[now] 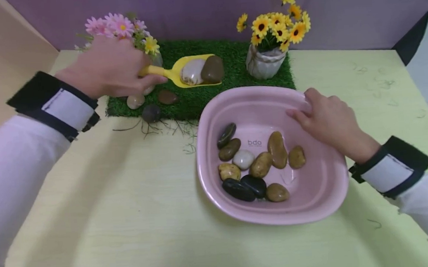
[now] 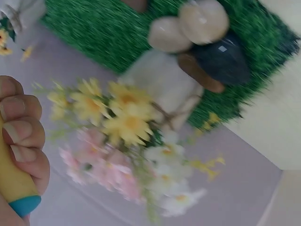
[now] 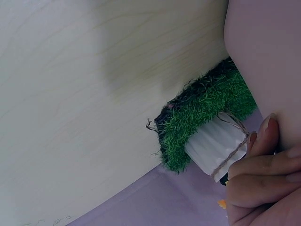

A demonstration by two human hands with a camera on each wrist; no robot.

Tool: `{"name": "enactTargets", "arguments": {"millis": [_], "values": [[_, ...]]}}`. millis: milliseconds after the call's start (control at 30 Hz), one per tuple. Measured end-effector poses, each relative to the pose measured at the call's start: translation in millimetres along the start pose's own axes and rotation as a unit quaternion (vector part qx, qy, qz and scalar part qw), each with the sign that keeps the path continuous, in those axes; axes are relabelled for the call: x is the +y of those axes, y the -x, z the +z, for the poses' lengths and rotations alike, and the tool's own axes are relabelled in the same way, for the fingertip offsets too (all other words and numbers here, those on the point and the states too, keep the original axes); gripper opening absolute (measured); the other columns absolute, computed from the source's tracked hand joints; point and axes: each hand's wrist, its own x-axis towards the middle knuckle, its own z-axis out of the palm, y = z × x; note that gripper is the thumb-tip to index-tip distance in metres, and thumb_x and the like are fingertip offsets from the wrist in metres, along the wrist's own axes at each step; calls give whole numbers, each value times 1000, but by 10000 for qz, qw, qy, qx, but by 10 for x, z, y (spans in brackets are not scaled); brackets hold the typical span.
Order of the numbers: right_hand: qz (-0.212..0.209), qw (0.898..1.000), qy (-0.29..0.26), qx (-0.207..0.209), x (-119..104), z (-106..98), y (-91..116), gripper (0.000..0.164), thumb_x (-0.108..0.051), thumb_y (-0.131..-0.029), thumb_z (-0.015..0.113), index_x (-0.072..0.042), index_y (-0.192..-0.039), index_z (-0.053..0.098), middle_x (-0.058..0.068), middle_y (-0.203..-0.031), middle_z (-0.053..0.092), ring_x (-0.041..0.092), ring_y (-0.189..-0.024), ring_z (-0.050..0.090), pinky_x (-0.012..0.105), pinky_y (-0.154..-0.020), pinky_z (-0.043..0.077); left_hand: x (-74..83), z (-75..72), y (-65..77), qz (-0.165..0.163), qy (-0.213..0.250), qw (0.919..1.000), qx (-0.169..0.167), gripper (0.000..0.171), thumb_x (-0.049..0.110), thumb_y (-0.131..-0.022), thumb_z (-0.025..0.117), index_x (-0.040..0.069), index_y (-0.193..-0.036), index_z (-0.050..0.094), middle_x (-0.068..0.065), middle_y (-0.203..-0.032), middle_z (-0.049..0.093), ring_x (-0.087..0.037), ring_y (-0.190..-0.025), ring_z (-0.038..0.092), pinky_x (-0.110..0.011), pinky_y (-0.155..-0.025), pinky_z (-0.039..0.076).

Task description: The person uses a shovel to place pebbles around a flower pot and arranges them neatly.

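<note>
My left hand [image 1: 114,68] grips the handle of a yellow toy shovel [image 1: 175,76] above the artificial grass. A white stone [image 1: 192,72] and a brown stone [image 1: 212,70] lie on its blade. In the left wrist view, curled fingers [image 2: 29,141] wrap the handle, whose tip is teal. On the right, my right hand [image 1: 330,121] holds the rim of a pink basin [image 1: 318,188], thumb inside and fingers over the outside. Several wet stones, among them a yellowish one [image 1: 277,149] and a black one [image 1: 239,189], lie in the basin, mostly toward its left and front.
A green grass mat [image 1: 193,104] runs along the back, partly behind the basin. Yellow flowers in a white pot [image 1: 266,63] stand on it; pink flowers [image 1: 120,26] are behind my left hand. Loose stones, including a reddish-brown one [image 1: 168,96], lie at the mat's left end.
</note>
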Motion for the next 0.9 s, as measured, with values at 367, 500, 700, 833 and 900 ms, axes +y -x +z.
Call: {"name": "enactTargets", "arguments": {"millis": [367, 500, 700, 833, 900], "values": [[15, 10000, -20, -17, -6, -11, -4, 45, -44, -97, 58, -1, -98, 48, 11, -63, 46, 23, -47, 50, 34, -39, 38, -270, 38, 71, -483, -257, 9985, -24, 61, 59, -99, 38, 12, -61, 43, -1, -55, 35, -20, -49, 39, -30, -43, 32], [39, 10000, -5, -23, -6, -8, -3, 45, -45, -97, 58, -1, -98, 48, 11, -63, 45, 24, -47, 49, 34, -39, 38, -307, 50, 74, -532, -242, 9982, -90, 61, 60, -99, 38, 12, -61, 43, -1, -55, 36, -19, -48, 39, -31, -42, 31], [27, 10000, -7, -13, 3, 0, -2, 44, -45, -97, 57, -2, -97, 47, 12, -63, 45, 24, -47, 49, 34, -39, 38, -406, 89, 66, -619, -225, 9976, -221, 63, 61, -99, 37, 8, -66, 48, -1, -55, 36, -19, -49, 38, -30, -43, 32], [5, 10000, -43, -10, 6, 3, -3, 45, -45, -97, 57, -1, -98, 48, 12, -63, 45, 23, -47, 49, 34, -39, 38, -492, 137, 86, -627, -154, 9972, -376, 63, 59, -100, 35, 8, -65, 46, 0, -54, 34, -18, -49, 37, -30, -44, 32], [5, 10000, -29, -2, 7, 2, -2, 45, -45, -97, 57, -1, -99, 48, 12, -63, 46, 23, -47, 49, 34, -39, 38, -527, 167, 99, -617, -140, 9967, -510, 62, 58, -101, 34, 11, -61, 41, 1, -54, 32, -17, -49, 37, -29, -45, 32]]}}
